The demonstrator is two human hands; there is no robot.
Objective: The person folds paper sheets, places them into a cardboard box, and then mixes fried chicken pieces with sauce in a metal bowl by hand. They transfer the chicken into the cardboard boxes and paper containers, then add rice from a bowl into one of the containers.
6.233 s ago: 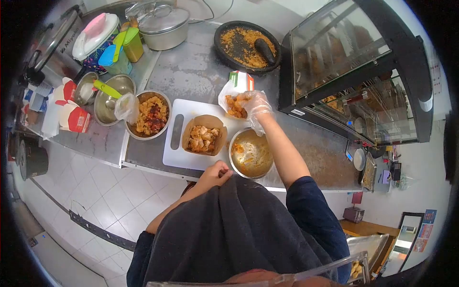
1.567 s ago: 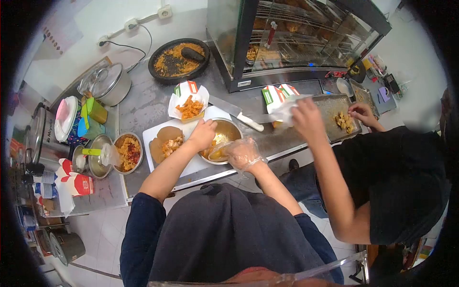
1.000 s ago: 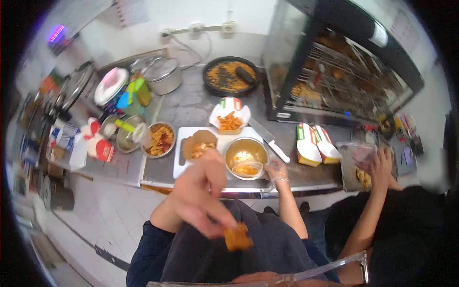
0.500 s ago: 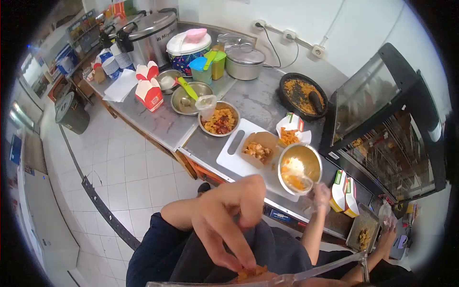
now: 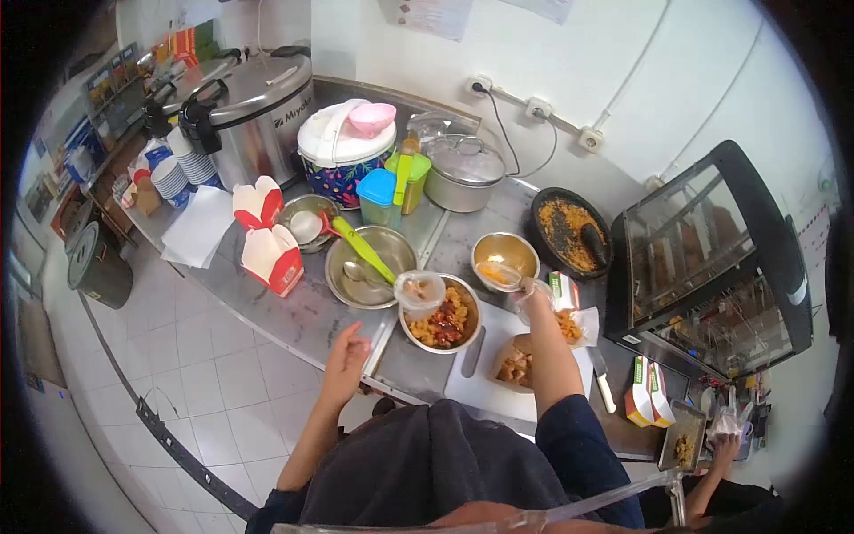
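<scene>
My left hand (image 5: 345,360), bare, is over the table's front edge with its fingers apart and nothing in it. My right hand (image 5: 536,301), in a clear plastic glove, grips the near right rim of a metal bowl (image 5: 526,253) with orange-yellow residue and something clear inside. Its fingers are partly hidden. Below my right forearm, a brown paper box (image 5: 514,367) of food pieces stands on a white cutting board (image 5: 464,378). Between my hands sits a metal bowl (image 5: 474,322) of orange pieces with dark red sauce; a clear plastic cup (image 5: 419,290) overlaps its rim.
A larger metal bowl (image 5: 335,278) holds a spoon and a green-handled utensil. Behind are a black mortar (image 5: 544,233) and a lidded pot (image 5: 463,173). A knife (image 5: 605,383) lies right of the board, near a glass display case (image 5: 703,240). Another person's hand (image 5: 727,445) works at far right.
My left hand has left my face, where it held an orange piece, and moved out over the table edge. My right hand and the metal bowl have shifted off the board toward the back.
</scene>
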